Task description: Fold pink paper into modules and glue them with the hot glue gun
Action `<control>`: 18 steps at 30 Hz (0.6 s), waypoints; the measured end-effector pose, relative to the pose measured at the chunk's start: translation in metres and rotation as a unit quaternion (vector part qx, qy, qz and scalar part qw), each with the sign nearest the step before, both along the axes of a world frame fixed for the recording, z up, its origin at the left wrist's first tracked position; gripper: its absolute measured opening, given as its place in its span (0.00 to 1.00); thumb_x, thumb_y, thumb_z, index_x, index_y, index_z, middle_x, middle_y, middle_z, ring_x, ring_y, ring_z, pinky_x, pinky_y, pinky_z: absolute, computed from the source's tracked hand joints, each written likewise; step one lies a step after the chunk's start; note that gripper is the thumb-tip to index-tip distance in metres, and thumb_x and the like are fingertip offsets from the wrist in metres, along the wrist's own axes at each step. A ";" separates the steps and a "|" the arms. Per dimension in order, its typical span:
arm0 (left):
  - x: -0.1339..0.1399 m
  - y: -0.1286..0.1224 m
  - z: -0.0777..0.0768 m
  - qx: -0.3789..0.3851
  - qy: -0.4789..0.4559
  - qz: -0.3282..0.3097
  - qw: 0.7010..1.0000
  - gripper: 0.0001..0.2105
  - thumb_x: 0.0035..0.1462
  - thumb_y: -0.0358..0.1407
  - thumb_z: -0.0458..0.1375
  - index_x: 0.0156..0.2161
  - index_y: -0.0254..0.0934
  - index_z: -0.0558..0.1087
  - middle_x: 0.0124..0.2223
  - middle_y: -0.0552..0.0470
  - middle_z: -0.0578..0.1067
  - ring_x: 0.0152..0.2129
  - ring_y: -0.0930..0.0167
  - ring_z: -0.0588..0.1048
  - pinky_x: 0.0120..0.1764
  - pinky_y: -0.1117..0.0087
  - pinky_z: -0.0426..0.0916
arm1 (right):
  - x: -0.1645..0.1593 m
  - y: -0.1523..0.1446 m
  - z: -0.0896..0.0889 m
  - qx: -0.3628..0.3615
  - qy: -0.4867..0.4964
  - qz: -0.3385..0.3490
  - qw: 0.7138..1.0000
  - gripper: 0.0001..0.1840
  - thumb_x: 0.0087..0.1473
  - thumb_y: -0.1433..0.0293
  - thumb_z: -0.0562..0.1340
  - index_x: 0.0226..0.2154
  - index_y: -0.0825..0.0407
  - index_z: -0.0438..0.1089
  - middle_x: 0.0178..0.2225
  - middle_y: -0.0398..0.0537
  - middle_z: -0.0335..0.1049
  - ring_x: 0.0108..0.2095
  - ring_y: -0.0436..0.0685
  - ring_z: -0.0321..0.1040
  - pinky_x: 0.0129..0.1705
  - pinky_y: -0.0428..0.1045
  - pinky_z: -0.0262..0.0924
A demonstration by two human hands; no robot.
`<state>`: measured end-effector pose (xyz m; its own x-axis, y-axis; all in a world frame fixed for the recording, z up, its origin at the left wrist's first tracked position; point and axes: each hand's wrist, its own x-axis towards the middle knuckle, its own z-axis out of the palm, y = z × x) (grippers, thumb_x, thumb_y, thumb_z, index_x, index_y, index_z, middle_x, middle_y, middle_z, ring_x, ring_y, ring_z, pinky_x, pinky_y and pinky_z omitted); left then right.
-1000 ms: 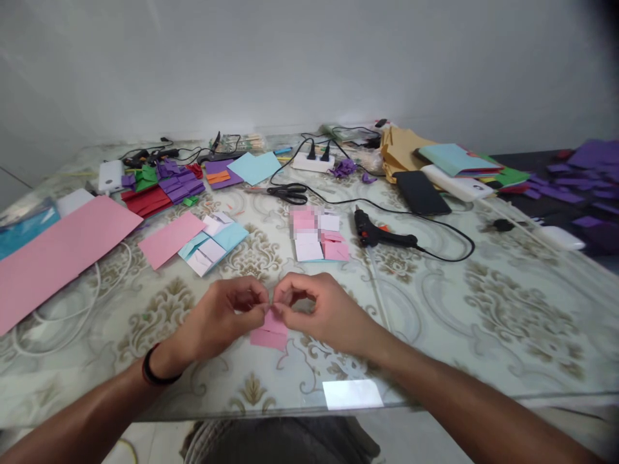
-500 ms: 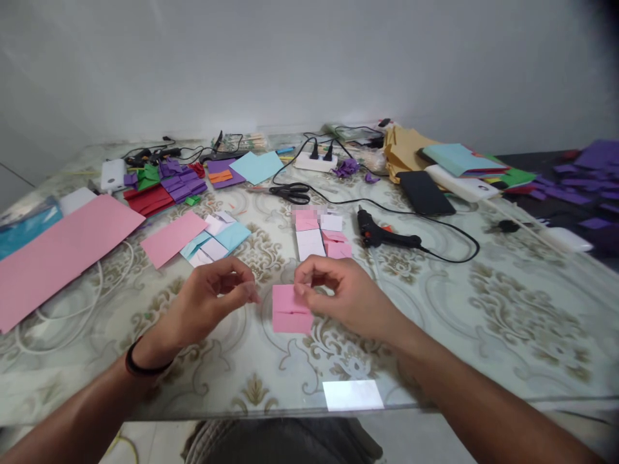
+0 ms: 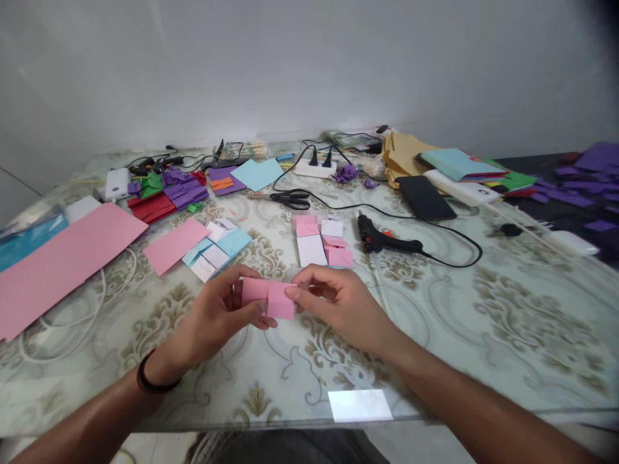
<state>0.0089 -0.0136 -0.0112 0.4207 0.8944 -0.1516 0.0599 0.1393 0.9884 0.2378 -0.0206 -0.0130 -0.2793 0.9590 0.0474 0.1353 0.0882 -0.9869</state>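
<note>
Between my hands, just above the table, is a small folded pink paper point(image 3: 280, 301) with a crease or seam down its middle. My left hand point(image 3: 215, 312) pinches its left side, thumb in front and fingers behind. At the upper right edge my right hand point(image 3: 341, 299) grips it between thumb and fingertips. Beyond the right hand lie folded white and pink papers point(image 3: 311, 250). Past my left hand are a flat pink sheet point(image 3: 176, 245) and folded light-blue and white papers point(image 3: 235, 241).
A black glue gun point(image 3: 387, 240) lies right of centre with its cord looping behind. Black-handled scissors point(image 3: 291, 199), a white power strip point(image 3: 315, 168) and a black phone point(image 3: 425, 197) sit farther back. Long pink card point(image 3: 72, 264) and a white cable point(image 3: 99, 303) occupy the left.
The pink paper has come up off the table and been turned, so its seam now runs upright. My left hand, empty before, has taken hold of it; my right hand still grips it.
</note>
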 end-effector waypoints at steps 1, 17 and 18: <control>-0.001 0.000 0.000 0.013 0.020 -0.012 1.000 0.10 0.61 0.38 0.66 0.44 0.36 0.74 0.33 0.52 0.81 0.29 0.68 0.82 0.35 0.68 0.77 | -0.001 0.000 -0.001 -0.003 0.001 0.000 1.000 0.14 0.59 0.59 0.69 0.29 0.51 0.74 0.26 0.43 0.74 0.28 0.52 0.69 0.34 0.49 0.65; -0.005 -0.004 -0.005 0.070 0.152 -0.050 0.985 0.17 0.66 0.48 0.62 0.35 0.36 0.81 0.25 0.57 0.67 0.24 0.75 0.60 0.26 0.71 0.52 | -0.007 -0.002 -0.007 -0.037 -0.021 0.056 0.998 0.17 0.61 0.58 0.68 0.27 0.52 0.74 0.25 0.40 0.70 0.27 0.50 0.63 0.31 0.47 0.59; -0.005 -0.003 -0.005 0.072 0.155 -0.052 0.984 0.17 0.66 0.48 0.62 0.36 0.36 0.82 0.26 0.56 0.68 0.24 0.75 0.60 0.27 0.71 0.52 | -0.007 -0.002 -0.008 -0.040 -0.022 0.059 0.997 0.17 0.61 0.58 0.68 0.28 0.52 0.74 0.25 0.40 0.70 0.27 0.50 0.62 0.31 0.47 0.59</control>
